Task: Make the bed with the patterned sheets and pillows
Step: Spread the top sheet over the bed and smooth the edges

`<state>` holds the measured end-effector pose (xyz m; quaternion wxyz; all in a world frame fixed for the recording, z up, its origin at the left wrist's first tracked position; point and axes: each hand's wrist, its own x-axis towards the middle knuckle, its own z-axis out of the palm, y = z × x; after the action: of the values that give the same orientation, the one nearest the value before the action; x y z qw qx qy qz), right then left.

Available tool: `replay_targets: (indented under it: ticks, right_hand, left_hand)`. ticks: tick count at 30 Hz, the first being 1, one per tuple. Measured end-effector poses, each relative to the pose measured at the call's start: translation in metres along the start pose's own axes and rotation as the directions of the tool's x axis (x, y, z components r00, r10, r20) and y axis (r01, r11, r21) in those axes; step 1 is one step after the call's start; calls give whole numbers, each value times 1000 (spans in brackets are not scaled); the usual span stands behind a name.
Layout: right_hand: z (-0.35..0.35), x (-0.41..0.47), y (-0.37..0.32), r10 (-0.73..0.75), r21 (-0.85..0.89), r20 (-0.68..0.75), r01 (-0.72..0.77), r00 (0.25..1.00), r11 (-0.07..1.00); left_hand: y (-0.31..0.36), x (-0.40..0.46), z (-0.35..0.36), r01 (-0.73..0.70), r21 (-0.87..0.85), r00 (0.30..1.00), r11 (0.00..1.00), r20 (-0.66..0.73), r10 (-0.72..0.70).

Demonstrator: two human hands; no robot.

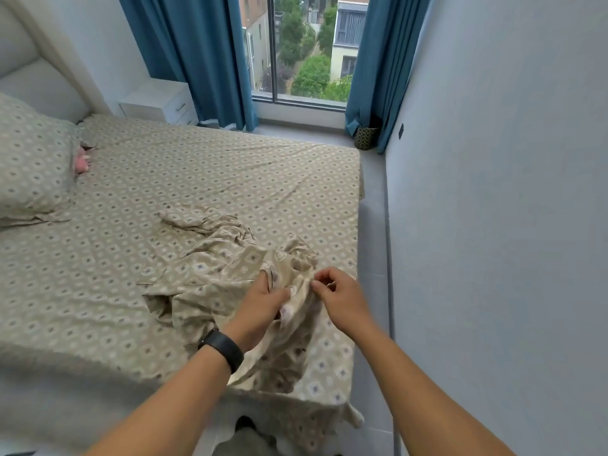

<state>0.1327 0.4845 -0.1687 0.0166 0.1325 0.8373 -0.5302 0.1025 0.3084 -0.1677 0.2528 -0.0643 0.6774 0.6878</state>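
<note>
Both our hands work a crumpled beige patterned pillowcase [230, 274] lying near the foot corner of the bed's matching patterned sheet [214, 172]: our left hand [263, 301] grips a bunch of its fabric, our right hand [339, 297] pinches its edge. One dressed patterned pillow [33, 159] rests by the white padded headboard [29, 60].
</note>
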Motion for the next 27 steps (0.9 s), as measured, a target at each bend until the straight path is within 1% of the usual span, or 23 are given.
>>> replay_targets:
  ticks: [2, 3, 4, 5, 6, 7, 8, 9, 10, 11, 12, 13, 14, 16, 18, 19, 20, 22, 23, 24, 25, 26, 27]
  right_hand:
    - [-4, -2, -5, -46, 27, -40, 47, 998, 998]
    - [-7, -3, -9, -51, 66, -26, 53, 998, 996]
    - [-7, -6, -10, -41, 122, 23, 38, 999, 992]
    - [-8, -9, -11, -37, 193, 109, 15, 993, 981]
    - [-7, -12, -14, -31, 247, 202, -21, 979, 969]
    - [-7, -12, -16, -22, 263, 287, -57, 958, 963]
    - [-6, -12, -16, -4, 232, 340, -80, 940, 969]
    - [-5, -7, -16, 19, 177, 346, -85, 938, 981]
    - [-4, 1, -16, 34, 104, 295, -68, 955, 992]
    - [-2, 10, -16, 42, 45, 240, -54, 970, 998]
    - [-1, 19, -17, 58, 2, 200, -59, 978, 998]
    - [-1, 29, -16, 73, 12, 188, -77, 979, 997]
    - [-1, 41, -18, 104, 44, 213, -116, 971, 992]
    - [-6, 60, -26, 160, 246, 294, -236, 942, 940]
    - [-6, 88, -34, 202, 445, 399, -381, 894, 810]
    - [-5, 103, -35, 217, 512, 441, -443, 871, 737]
    - [-5, 116, -37, 235, 547, 483, -500, 844, 671]
    - [-4, 146, -45, 237, 567, 566, -581, 790, 584]
    - [-4, 167, -50, 234, 556, 597, -606, 767, 569]
    - [-5, 182, -54, 218, 551, 624, -620, 751, 559]
    - [-6, 199, -54, 221, 552, 632, -631, 743, 545]
    - [-7, 212, -55, 212, 564, 634, -633, 743, 531]
    - [-10, 229, -55, 207, 548, 646, -635, 735, 545]
  left_hand:
    - [11, 3, 4, 34, -199, 999, 979, -17, -38]
    - [17, 7, 5, 29, -256, 999, 966, -21, -35]
    - [22, 10, 6, 21, -302, 1000, 953, -3, -23]
    - [26, 14, 7, 18, -346, 1000, 938, 22, -11]
    - [31, 16, 8, 6, -389, 999, 921, 53, 15]
    - [38, 17, 11, 1, -432, 996, 902, 80, 37]
    - [42, 18, 14, 5, -483, 992, 876, 112, 56]
    - [46, 20, 16, 17, -532, 986, 847, 149, 74]
    - [49, 23, 17, 12, -558, 979, 830, 176, 104]
    - [49, 25, 16, -10, -549, 975, 836, 180, 130]
    - [48, 28, 14, -54, -490, 974, 870, 168, 154]
    - [47, 30, 11, -103, -394, 976, 913, 136, 169]
    - [46, 33, 3, -157, -285, 979, 946, 80, 187]
    - [43, 36, -11, -190, -101, 981, 977, 7, 192]
    - [37, 35, -22, -178, 17, 984, 984, 33, 177]
    - [32, 33, -22, -169, 77, 982, 983, 96, 162]
    - [26, 31, -18, -157, 136, 977, 978, 168, 133]
    - [8, 34, -4, -115, 251, 975, 961, 214, 61]
    - [2, 42, 6, -91, 307, 988, 947, 148, 47]
    - [-5, 49, 16, -47, 346, 999, 937, 31, 39]
    - [-10, 58, 27, 6, 391, 992, 920, -122, 45]
    - [-14, 66, 35, 76, 439, 963, 895, -266, 49]
    - [-15, 76, 46, 128, 413, 918, 902, -393, 50]
